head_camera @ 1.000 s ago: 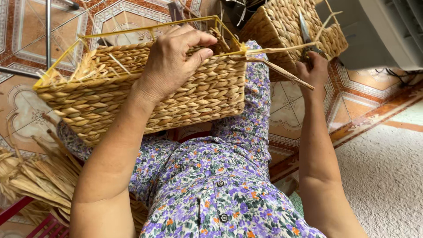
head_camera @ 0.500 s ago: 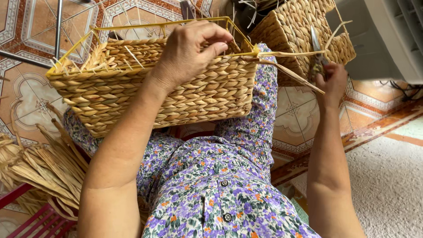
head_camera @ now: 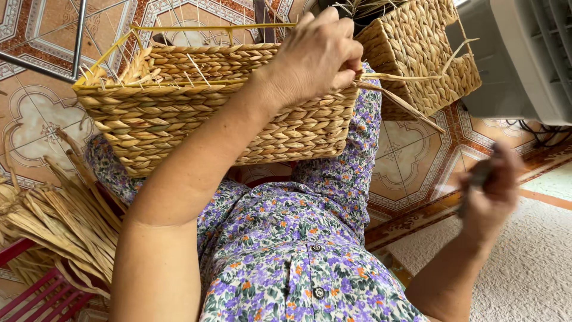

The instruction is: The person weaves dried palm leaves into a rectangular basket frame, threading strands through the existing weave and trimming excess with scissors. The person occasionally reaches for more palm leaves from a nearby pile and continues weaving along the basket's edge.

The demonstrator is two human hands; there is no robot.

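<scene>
A rectangular woven straw basket [head_camera: 196, 113] with a yellow wire frame rests on my lap, over floral-print clothing. My left hand [head_camera: 319, 53] grips its right rim, pinching loose straw strands [head_camera: 399, 89] that stick out to the right. My right hand [head_camera: 491, 191] is blurred, lowered to the right near the floor, closed around a small dark tool [head_camera: 476, 179] whose kind I cannot make out.
A second woven basket [head_camera: 423, 53] stands behind at upper right. A bundle of dried straw [head_camera: 53, 220] lies at left over a red rack [head_camera: 30, 286]. A grey appliance [head_camera: 524, 53] is at far right. Patterned floor tiles and a pale mat [head_camera: 530, 268] lie below.
My right hand has dropped from the strands beside the basket's right end down and away to the right. My left hand stays on the rim. The view has moved closer.
</scene>
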